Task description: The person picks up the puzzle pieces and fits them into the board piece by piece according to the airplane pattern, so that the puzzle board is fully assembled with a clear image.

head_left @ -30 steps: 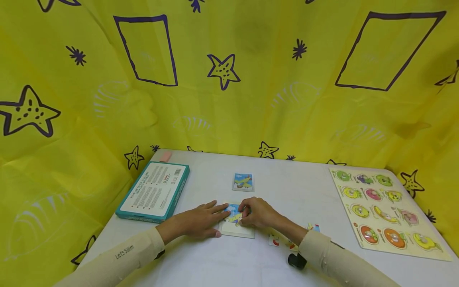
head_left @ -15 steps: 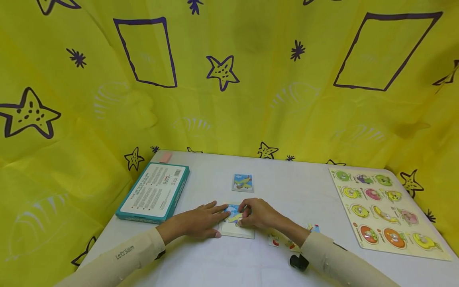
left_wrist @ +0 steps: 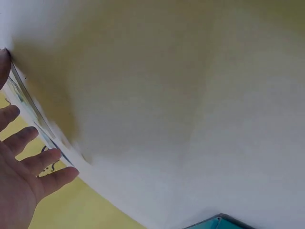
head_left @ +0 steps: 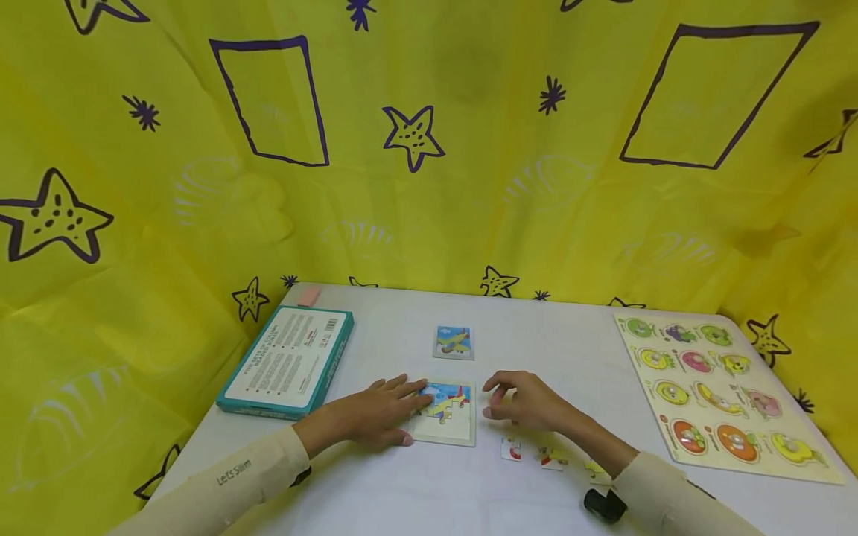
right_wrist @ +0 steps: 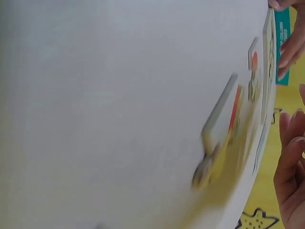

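Note:
A jigsaw tray lies flat in front of me, its upper part filled with plane-picture pieces and its lower part bare. My left hand rests with straight, spread fingers at the tray's left side, fingertips over the pieces. To the right of the tray hovers my right hand, fingers loosely bent and holding nothing. Below it lie three loose jigsaw pieces, one at the left, one in the middle and one near the sleeve. In the right wrist view a piece lies close by.
Beyond the tray sits a small plane picture. A teal box lies at the left, with a pink block behind it. On the right is a fruit puzzle board. A yellow curtain encloses the white table.
My right hand has let go of a piece in the tray and drawn back to the right, uncovering the tray's right side with its red-and-yellow piece. The left hand has stayed in place.

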`<action>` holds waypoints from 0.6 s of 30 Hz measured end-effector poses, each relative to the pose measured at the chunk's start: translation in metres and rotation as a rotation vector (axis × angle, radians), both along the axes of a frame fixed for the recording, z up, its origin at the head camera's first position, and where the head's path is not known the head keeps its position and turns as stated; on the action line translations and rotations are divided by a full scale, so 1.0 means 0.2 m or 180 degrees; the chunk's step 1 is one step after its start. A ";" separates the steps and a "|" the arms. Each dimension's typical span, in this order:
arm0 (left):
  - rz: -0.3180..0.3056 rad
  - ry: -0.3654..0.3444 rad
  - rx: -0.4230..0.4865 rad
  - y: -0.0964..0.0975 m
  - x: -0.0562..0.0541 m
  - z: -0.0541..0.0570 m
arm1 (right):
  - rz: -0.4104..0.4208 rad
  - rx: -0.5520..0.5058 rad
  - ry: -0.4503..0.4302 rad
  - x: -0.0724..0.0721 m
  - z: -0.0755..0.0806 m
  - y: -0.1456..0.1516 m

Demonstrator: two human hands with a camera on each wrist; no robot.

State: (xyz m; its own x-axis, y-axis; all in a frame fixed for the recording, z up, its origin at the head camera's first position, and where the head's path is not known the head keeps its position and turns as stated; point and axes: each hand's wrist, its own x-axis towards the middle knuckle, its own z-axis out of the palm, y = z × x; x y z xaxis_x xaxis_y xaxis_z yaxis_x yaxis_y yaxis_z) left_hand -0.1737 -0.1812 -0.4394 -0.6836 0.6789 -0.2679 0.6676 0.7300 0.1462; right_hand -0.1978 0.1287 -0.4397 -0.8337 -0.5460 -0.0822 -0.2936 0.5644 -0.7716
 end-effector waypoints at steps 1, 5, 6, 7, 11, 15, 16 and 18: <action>-0.0012 0.0008 0.0003 0.00 0.00 0.00 | -0.0038 0.0003 -0.0009 0.00 0.00 0.02; -0.0056 -0.0006 0.0015 0.03 0.00 -0.01 | -0.0139 -0.0010 -0.0013 0.01 0.02 0.12; -0.0078 -0.0001 0.0005 0.03 0.00 -0.01 | -0.0154 -0.0013 -0.0003 0.01 0.02 0.14; -0.0095 0.0002 -0.0006 0.03 0.00 -0.02 | -0.0168 -0.0019 0.0008 0.01 0.02 0.16; -0.0153 0.0001 -0.0064 0.05 0.00 -0.03 | -0.0262 0.0004 0.0043 0.02 0.01 0.24; -0.0159 -0.0038 -0.0102 0.06 0.00 -0.02 | -0.0388 0.0083 0.0060 0.03 0.00 0.32; -0.0160 -0.0039 -0.0113 0.06 0.00 -0.02 | -0.0412 0.0099 0.0075 0.04 0.00 0.35; -0.0172 -0.0035 -0.0136 0.07 0.00 -0.02 | -0.0461 0.0139 0.0112 0.05 -0.01 0.39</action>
State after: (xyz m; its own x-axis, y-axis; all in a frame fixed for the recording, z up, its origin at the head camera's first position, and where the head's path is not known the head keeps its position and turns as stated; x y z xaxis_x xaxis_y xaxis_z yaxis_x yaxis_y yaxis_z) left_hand -0.1733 -0.1678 -0.4437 -0.6432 0.7024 -0.3047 0.7047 0.6988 0.1232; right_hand -0.1882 0.2065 -0.4410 -0.9063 -0.4163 -0.0725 -0.2331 0.6356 -0.7360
